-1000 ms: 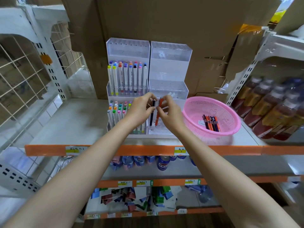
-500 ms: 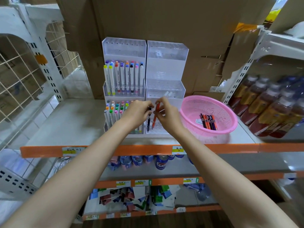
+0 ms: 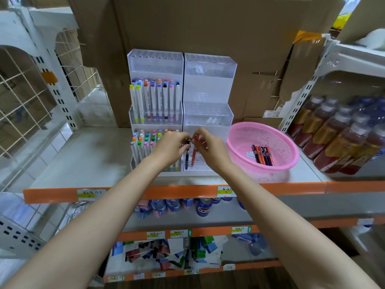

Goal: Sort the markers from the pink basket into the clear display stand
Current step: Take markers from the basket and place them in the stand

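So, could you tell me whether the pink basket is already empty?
No, a small bunch of orange and dark markers lies in the pink basket.

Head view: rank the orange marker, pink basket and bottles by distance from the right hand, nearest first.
1. Orange marker: pinched by the right hand itself.
2. Pink basket: just to that hand's right.
3. Bottles: far right, beyond the basket.

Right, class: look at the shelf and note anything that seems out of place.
Two small white pieces lie flat on the middle tier of the right clear stand, while the markers in the left stand are upright. Bottom-shelf packets lie jumbled.
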The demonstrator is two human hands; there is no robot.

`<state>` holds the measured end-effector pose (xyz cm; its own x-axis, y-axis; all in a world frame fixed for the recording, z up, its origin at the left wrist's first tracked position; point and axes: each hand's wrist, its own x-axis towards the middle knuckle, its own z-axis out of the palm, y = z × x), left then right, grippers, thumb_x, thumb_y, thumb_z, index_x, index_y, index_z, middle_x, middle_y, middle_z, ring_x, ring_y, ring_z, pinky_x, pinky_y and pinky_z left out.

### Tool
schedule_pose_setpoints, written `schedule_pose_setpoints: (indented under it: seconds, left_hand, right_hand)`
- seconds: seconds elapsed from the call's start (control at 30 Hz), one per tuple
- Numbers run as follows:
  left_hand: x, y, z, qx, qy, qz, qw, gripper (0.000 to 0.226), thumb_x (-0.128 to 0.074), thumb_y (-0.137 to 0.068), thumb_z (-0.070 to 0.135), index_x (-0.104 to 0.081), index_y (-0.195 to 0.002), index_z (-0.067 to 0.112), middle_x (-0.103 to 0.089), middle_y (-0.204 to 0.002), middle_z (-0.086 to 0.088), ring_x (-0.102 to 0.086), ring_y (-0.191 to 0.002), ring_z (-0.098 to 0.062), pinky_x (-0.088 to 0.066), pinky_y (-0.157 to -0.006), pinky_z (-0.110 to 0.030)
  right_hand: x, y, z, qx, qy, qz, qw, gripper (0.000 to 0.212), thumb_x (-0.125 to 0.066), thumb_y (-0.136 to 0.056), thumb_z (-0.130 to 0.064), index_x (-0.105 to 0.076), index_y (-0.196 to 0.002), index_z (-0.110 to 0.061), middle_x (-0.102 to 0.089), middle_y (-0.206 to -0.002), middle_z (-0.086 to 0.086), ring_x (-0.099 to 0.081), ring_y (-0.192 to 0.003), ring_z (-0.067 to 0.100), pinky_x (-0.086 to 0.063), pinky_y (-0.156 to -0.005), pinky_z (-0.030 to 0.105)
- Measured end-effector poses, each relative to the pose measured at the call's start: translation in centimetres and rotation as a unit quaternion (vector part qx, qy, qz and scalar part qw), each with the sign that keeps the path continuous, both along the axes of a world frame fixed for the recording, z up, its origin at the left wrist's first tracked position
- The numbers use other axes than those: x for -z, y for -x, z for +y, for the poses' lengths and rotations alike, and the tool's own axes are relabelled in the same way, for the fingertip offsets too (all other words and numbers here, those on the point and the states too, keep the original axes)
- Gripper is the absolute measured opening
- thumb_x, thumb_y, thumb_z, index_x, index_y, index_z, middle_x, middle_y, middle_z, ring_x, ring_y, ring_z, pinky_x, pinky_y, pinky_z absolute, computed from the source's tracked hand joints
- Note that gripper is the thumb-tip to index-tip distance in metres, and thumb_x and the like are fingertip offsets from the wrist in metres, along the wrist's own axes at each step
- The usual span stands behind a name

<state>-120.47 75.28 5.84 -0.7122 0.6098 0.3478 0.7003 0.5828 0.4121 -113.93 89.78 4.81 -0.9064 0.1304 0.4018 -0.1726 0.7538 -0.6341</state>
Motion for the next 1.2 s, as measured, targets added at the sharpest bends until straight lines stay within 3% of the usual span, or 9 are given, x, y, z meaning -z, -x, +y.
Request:
schedule_pose_setpoints:
  seconds: [0.2, 0.4, 0.63, 0.83, 1.0, 1.2]
  left_hand:
    - [-0.1, 0.0, 0.0, -0.008, -0.015, -0.025, 1.000, 0.021, -0.066, -0.088, 0.020, -0.068, -0.108, 0.013, -0.072, -0.095, -0.001, -0.065, -0.089, -0.017, -0.039, -0.101, -0.036]
    - [-0.1, 0.0, -0.1, -0.006, -0.022, -0.033, 0.999, 0.018, -0.066, -0.088, 0.018, -0.067, -0.105, 0.012, -0.072, -0.096, -0.002, -0.064, -0.091, -0.017, -0.042, -0.093, -0.031]
    - [-0.1, 0.0, -0.1, -0.006, -0.024, -0.043, 0.999, 0.016, -0.067, -0.087, 0.018, -0.068, -0.102, 0.012, -0.072, -0.094, -0.002, -0.065, -0.091, -0.018, -0.046, -0.093, -0.037]
    - [-0.2, -0.1, -0.2, -0.009, -0.023, -0.034, 0.999, 0.021, -0.067, -0.087, 0.020, -0.067, -0.106, 0.010, -0.072, -0.096, -0.003, -0.065, -0.092, -0.017, -0.041, -0.096, -0.031]
    - [-0.2, -0.2, -0.1, -0.010, -0.029, -0.039, 0.999, 0.025, -0.068, -0.087, 0.019, -0.066, -0.109, 0.009, -0.072, -0.099, -0.005, -0.065, -0.095, -0.018, -0.043, -0.098, -0.036]
    - [-0.2, -0.2, -0.1, -0.014, -0.025, -0.035, 0.999, 0.022, -0.067, -0.087, 0.019, -0.066, -0.108, 0.010, -0.072, -0.099, -0.004, -0.063, -0.096, -0.021, -0.040, -0.099, -0.036]
  right_hand:
    - [0.2, 0.3, 0.1, -0.004, -0.020, -0.015, 1.000, 0.009, -0.059, -0.095, -0.015, -0.059, -0.095, -0.006, -0.067, -0.086, 0.010, -0.064, -0.076, 0.028, -0.050, -0.067, 0.036]
    - [0.3, 0.5, 0.0, -0.001, -0.017, -0.012, 1.000, 0.008, -0.061, -0.092, -0.012, -0.060, -0.092, -0.005, -0.067, -0.084, 0.010, -0.062, -0.075, 0.025, -0.050, -0.067, 0.035]
    - [0.1, 0.8, 0.2, -0.002, -0.020, -0.014, 1.000, 0.009, -0.064, -0.090, -0.011, -0.061, -0.090, -0.003, -0.067, -0.081, 0.010, -0.058, -0.071, 0.024, -0.047, -0.065, 0.033]
    - [0.0, 1.0, 0.6, -0.006, -0.013, -0.035, 0.999, 0.009, -0.058, -0.093, -0.006, -0.063, -0.100, -0.002, -0.067, -0.085, 0.011, -0.062, -0.076, 0.025, -0.051, -0.068, 0.036]
    - [-0.6, 0.7, 0.4, -0.018, -0.010, -0.059, 0.998, 0.023, -0.056, -0.093, -0.004, -0.052, -0.115, -0.002, -0.068, -0.103, 0.015, -0.065, -0.089, 0.029, -0.052, -0.078, 0.039]
    - [-0.6, 0.7, 0.5, -0.042, 0.008, -0.068, 0.997, 0.019, -0.058, -0.086, 0.006, -0.056, -0.104, 0.000, -0.067, -0.095, 0.013, -0.065, -0.087, 0.029, -0.055, -0.074, 0.033]
